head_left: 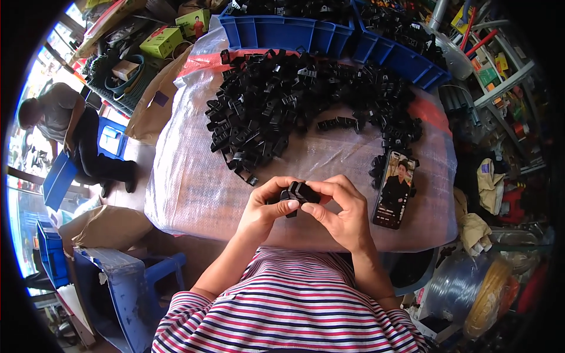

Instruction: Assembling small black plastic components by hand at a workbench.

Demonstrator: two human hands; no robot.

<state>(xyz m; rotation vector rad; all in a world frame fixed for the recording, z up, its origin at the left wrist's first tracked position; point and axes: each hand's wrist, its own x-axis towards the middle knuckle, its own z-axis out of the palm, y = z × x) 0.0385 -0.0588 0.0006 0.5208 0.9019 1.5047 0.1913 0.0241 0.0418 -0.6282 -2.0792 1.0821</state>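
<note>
Between my two hands, close to my body, is a small black plastic part (299, 192), its exact kind too small to tell. My left hand (268, 203) pinches it from the left with thumb and forefinger. From the other side my right hand (342, 206) grips it, fingertips and thumb pressed to its edge. Just beyond my hands spreads a large heap of similar black plastic parts (276, 100), lying on a woven plastic sack (188, 170). A short joined row of the parts (338, 123) lies within the curve of the heap.
Blue crates (288, 33) full of black parts stand behind the heap. A phone (394, 189) with a lit screen leans at the right. Left of me is a blue plastic stool (123, 294); farther off a person (65, 123) bends over. Coiled tubing (459, 288) sits lower right.
</note>
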